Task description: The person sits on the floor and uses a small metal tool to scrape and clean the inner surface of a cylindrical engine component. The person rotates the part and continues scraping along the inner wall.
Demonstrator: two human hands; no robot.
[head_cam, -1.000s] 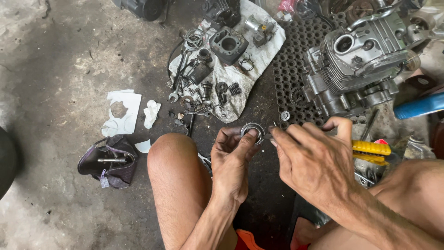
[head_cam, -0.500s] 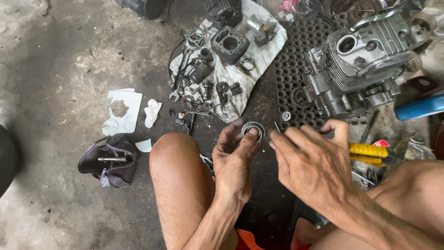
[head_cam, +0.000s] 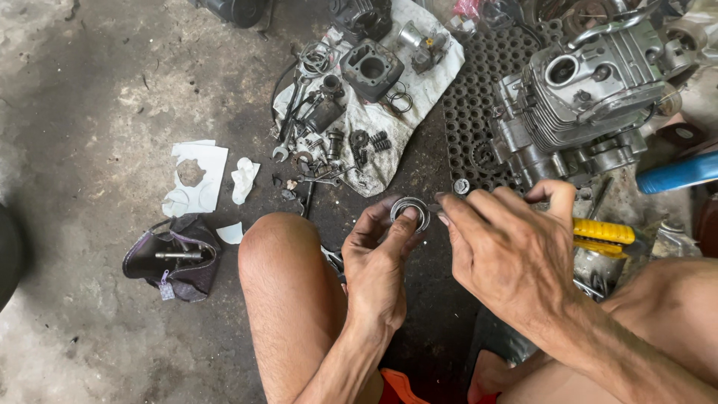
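Left hand (head_cam: pixel 378 265) pinching a metal ring (head_cam: pixel 410 212); right hand's (head_cam: pixel 508 251) fingertips closed, contents hidden.

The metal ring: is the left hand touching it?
Touching. The head view shows the left hand pinching the metal ring between thumb and fingers.

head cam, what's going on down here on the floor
A person sits on a concrete floor working on small engine parts. The left hand holds a round metal ring by its fingertips, and the right hand brings its fingertips to the ring's edge. An engine block sits on a perforated rubber mat ahead, with loose parts spread on a dirty cloth and a yellow-handled tool beside the right hand.
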